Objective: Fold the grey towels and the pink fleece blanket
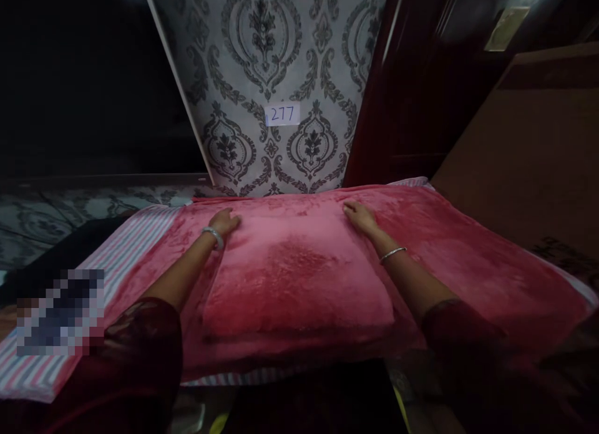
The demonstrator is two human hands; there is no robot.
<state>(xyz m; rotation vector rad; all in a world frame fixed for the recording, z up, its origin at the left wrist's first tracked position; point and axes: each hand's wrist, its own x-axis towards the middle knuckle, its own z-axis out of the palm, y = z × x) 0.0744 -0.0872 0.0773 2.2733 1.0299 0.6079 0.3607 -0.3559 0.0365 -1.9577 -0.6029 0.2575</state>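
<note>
A folded pink plush blanket [299,278] lies on a larger spread of the same pink fabric [477,253] over a bed. My left hand [223,222] rests flat on the far left corner of the folded piece, fingers together and pressed on the cloth. My right hand [359,217] lies flat on its far right corner. Both wrists wear a bangle and both arms have dark red sleeves. Neither hand grips anything.
A striped pink and white sheet [116,247] shows under the blanket at the left. Behind stands a grey damask-patterned wall [281,60] with a label reading 277 [282,115]. Dark wooden furniture [528,141] rises at the right.
</note>
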